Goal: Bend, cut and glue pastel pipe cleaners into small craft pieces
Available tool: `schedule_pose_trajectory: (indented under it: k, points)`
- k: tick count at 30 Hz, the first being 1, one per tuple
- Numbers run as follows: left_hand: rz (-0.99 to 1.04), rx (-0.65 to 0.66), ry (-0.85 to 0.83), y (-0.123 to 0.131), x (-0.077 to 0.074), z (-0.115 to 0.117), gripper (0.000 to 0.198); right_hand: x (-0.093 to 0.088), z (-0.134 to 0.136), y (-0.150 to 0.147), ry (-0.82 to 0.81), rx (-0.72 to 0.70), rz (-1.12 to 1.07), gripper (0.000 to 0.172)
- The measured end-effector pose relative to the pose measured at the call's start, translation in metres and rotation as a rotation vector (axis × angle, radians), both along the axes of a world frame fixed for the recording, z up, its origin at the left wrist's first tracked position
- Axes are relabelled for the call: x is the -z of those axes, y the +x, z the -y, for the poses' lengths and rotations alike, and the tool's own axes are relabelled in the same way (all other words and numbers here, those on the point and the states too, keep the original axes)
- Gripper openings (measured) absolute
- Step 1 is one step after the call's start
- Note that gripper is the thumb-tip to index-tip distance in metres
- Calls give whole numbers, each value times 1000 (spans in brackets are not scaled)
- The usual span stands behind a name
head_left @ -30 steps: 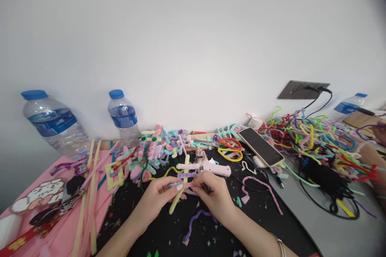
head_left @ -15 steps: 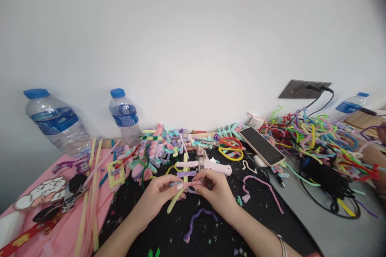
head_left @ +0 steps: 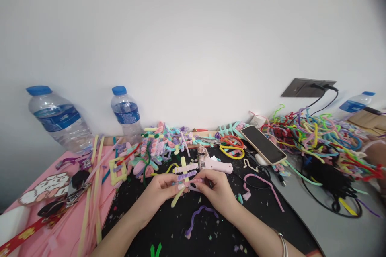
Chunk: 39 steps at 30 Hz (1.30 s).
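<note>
Between my hands is a pipe-cleaner piece [head_left: 184, 164], a pale yellow stem crossed by twisted pink and purple bars. My left hand [head_left: 163, 194] pinches it from the left, thumb on the lower crossbar. From the right, my right hand [head_left: 215, 188] grips the pink end of that same bar between thumb and fingers. The fingers partly cover the lower bar. Just behind my right hand lies a pale pink glue gun [head_left: 218, 166]. A loose purple pipe cleaner [head_left: 194, 217] rests on the black mat [head_left: 169, 237] in front of my hands.
Finished pipe-cleaner shapes [head_left: 163, 144] pile along the wall, beside scissors [head_left: 233, 157] and a phone [head_left: 264, 145]. Bottles [head_left: 60, 118] stand at the left. A tangled pipe-cleaner heap [head_left: 316, 128] and black cable [head_left: 325, 176] lie right, where another person's hand [head_left: 374, 154] shows.
The pipe-cleaner piece has tilted a little in my fingers, its lower yellow end shifting up and right. Both hands keep hold of it. The whole view has shifted slightly.
</note>
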<state>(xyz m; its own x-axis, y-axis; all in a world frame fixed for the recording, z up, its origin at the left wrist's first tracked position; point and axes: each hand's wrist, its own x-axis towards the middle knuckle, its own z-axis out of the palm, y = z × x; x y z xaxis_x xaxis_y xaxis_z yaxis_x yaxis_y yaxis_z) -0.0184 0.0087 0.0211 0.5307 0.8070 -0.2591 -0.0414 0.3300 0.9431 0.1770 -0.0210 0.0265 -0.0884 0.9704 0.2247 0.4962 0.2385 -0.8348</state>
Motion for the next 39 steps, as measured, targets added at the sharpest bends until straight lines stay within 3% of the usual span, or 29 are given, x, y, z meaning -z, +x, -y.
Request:
schedule_pose_trajectory:
  k: [19, 30, 33, 36, 39]
  points:
    - [-7, 12, -22, 1, 2, 0, 32, 2, 0, 0, 58, 19, 60, 9]
    - [-76, -44, 24, 5, 0, 0, 31, 0, 2, 0, 39, 10, 12, 11]
    - [-74, -130, 13, 5, 2, -2, 34, 0, 0, 4, 67, 88, -32, 15]
    - [-95, -326, 21, 1, 2, -5, 40, 0, -3, 8, 85, 177, -9, 17]
    - [-110, -478, 80, -3, 4, -7, 45, 1, -4, 8, 82, 133, 54, 18]
